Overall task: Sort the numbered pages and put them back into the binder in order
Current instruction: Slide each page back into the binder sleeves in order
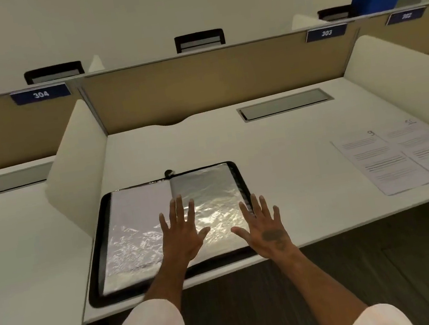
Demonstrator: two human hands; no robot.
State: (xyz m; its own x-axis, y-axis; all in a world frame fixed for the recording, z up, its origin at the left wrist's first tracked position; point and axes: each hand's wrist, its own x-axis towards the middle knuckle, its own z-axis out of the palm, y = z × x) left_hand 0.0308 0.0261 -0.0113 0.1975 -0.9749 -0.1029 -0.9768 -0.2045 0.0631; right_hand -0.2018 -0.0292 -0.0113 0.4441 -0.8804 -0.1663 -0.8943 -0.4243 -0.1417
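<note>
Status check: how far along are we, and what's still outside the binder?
Done: the binder lies open on the desk; glare hides whether its sleeves are filled. In hand: nothing, the left hand and right hand are spread open over its right half, no grip on any sheet. Left: page 9 and page 10 lie loose on the desk's right side.

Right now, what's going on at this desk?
A person has a binder lying open on a white desk. Its shiny plastic sleeves face up. The left hand and right hand are spread over its right half with fingers straight and hold nothing. I cannot tell whether they press on it or hover. Two loose pages, marked 9 and what looks like 10, lie side by side off to the right, not yet in the binder.
</note>
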